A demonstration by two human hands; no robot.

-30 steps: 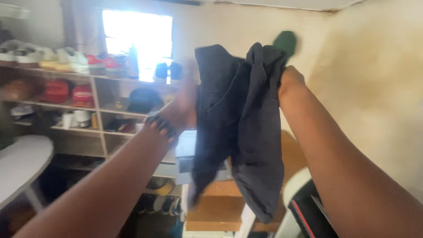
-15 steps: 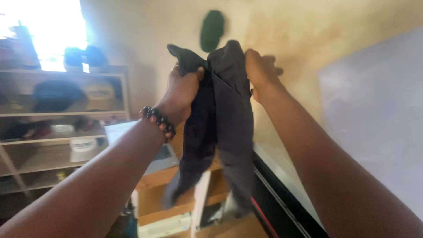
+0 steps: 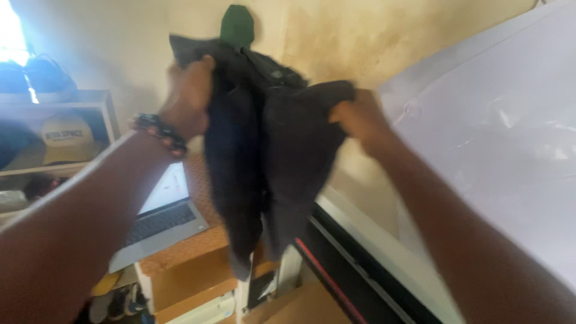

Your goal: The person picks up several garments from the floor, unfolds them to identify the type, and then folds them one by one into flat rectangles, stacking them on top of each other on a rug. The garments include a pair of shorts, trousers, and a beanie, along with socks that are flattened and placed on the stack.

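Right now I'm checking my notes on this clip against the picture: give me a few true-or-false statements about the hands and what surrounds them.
1. Both hands grip a dark garment held up in the air. True.
2. The left hand wears a beaded bracelet at the wrist. True.
3. The right hand holds a green cap. False: it grips the garment; the green cap hangs on the wall.
4. The laptop is closed. False: it stands open.

One view only, worn on the person's head; it faces forward and slightly up toward the stained wall (image 3: 372, 36), close behind both raised arms; the laptop (image 3: 159, 213) lies low and left of that wall; a white sheet (image 3: 498, 150) fills the right side.
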